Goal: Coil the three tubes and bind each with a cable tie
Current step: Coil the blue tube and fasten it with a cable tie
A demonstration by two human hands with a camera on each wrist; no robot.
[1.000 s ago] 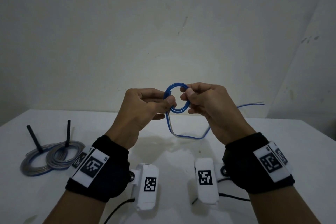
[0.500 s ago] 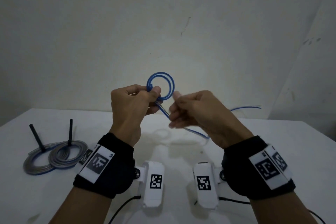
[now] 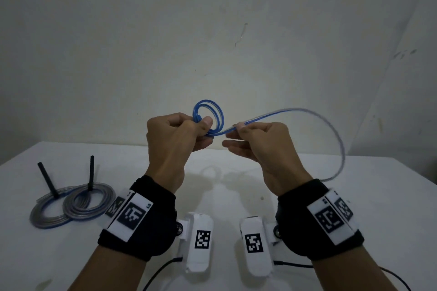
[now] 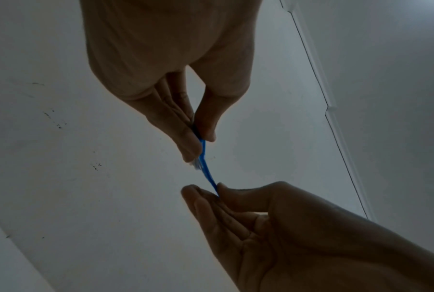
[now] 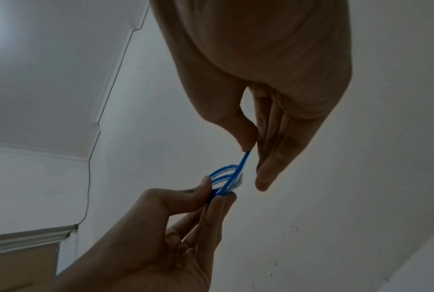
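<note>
both hands are raised above a white table (image 3: 236, 196), in front of a pale wall (image 3: 212, 30). the left hand (image 3: 172, 142) pinches a small coil of blue tube (image 3: 209, 113) between thumb and curled fingers, the loops standing up just above the thumb. in the right wrist view the loops (image 5: 223, 177) fan out a little from that pinch, and the left hand (image 5: 166, 227) comes in from the lower left. the right hand (image 3: 260, 146) sits just to the right of the coil and pinches the loose run of the same tube between thumb and forefinger, while its other fingers lie fairly straight below. the left wrist view shows a short length of tube (image 4: 206, 166) stretched between the two pinches, the left hand (image 4: 166, 79) above and the right hand (image 4: 273, 227) below. from the right hand the free tail (image 3: 326, 125) sweeps out to the right in a wide arc and drops toward the table behind the right wrist; it looks blurred. on the near left of the table lie two finished coils (image 3: 71, 205), grey and blue, overlapping each other, each with a black tie (image 3: 91, 172) sticking up from it. both wrists wear black bands (image 3: 142, 217) with white marker tags, and two white camera boxes (image 3: 201, 241) hang between the forearms, each with a thin black cable.
</note>
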